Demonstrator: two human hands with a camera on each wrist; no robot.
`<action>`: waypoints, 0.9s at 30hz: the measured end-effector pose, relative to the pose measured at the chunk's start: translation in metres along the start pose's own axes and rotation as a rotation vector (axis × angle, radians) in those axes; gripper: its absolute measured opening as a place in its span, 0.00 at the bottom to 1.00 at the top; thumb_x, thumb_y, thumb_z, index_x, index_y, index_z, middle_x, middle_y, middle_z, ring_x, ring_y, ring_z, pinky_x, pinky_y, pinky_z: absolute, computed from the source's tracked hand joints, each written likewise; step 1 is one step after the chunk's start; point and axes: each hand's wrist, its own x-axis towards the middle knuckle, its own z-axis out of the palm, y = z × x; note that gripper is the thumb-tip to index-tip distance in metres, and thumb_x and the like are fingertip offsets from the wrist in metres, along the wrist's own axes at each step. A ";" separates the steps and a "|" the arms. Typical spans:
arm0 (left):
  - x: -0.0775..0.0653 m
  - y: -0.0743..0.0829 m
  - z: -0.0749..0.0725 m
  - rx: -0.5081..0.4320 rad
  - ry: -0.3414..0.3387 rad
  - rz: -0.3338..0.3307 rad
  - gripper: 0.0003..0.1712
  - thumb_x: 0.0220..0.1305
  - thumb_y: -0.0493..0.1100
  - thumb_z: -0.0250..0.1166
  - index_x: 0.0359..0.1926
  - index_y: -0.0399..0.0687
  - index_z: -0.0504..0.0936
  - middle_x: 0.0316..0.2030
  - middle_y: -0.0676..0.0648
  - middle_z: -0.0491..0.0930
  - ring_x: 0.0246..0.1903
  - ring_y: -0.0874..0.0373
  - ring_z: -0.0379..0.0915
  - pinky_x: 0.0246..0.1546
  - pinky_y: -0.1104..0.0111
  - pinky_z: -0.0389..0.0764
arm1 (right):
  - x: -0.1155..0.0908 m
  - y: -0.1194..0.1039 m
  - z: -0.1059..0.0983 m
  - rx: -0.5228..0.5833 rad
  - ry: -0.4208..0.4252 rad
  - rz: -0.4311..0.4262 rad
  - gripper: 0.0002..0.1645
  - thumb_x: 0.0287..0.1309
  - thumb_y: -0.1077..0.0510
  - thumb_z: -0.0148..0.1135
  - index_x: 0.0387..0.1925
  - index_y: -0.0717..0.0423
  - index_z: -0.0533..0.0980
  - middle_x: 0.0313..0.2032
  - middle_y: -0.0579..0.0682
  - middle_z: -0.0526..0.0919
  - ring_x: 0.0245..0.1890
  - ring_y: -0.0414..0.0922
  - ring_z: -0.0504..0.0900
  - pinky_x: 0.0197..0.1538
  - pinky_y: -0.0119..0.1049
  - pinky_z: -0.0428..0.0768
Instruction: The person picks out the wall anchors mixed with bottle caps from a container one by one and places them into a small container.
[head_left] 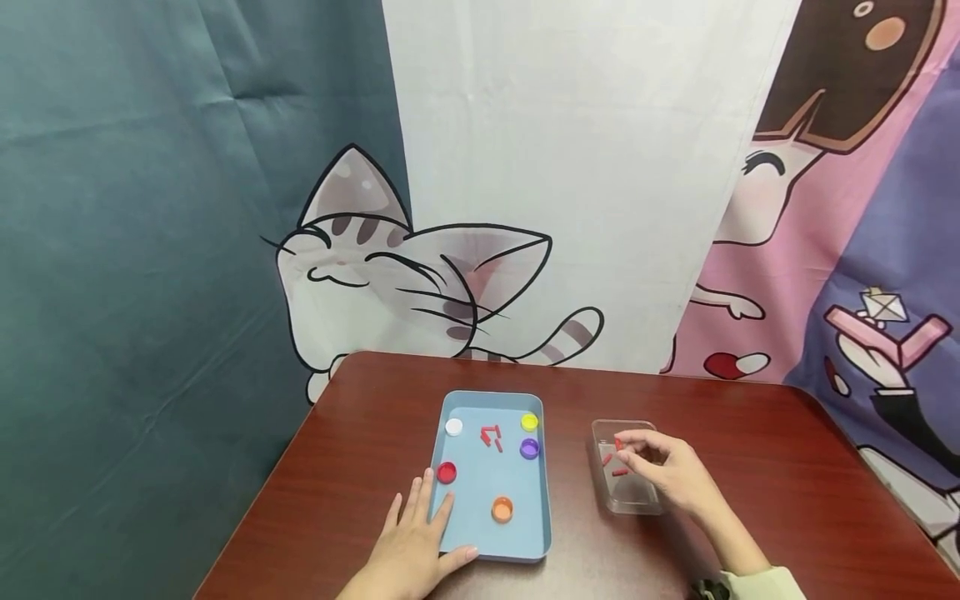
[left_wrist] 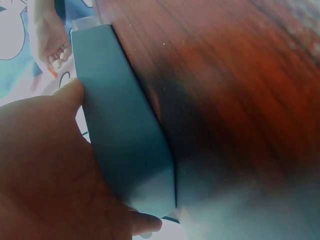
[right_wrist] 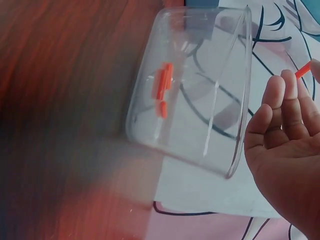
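Observation:
My left hand [head_left: 411,540] rests at the near left corner of a blue tray [head_left: 525,533]. Its fingers are straight along the left rim and the thumb lies on the near edge. The left wrist view shows the tray's side [left_wrist: 117,110] beside that hand's palm. Above a clear plastic container [head_left: 637,504], my right hand [head_left: 675,475] pinches a small red stick [head_left: 618,444] between thumb and fingertips. The same red stick [right_wrist: 303,69] shows beyond the fingers in the right wrist view. A few more red sticks [right_wrist: 163,85] lie on the container's floor.
Inside the tray is a cluster of red sticks [head_left: 487,435]. Around it sit small round cups or caps: white [head_left: 453,427], red [head_left: 447,472], yellow [head_left: 529,422], purple [head_left: 529,448] and orange [head_left: 502,510]. A cartoon-printed curtain [head_left: 600,167] hangs behind the brown table [head_left: 360,442].

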 end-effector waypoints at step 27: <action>-0.003 0.000 -0.002 0.016 0.029 0.041 0.53 0.64 0.78 0.52 0.74 0.43 0.66 0.78 0.30 0.45 0.76 0.31 0.43 0.70 0.34 0.50 | -0.019 0.020 -0.026 -0.086 0.084 0.086 0.13 0.61 0.64 0.70 0.47 0.64 0.83 0.33 0.46 0.87 0.30 0.34 0.78 0.32 0.28 0.74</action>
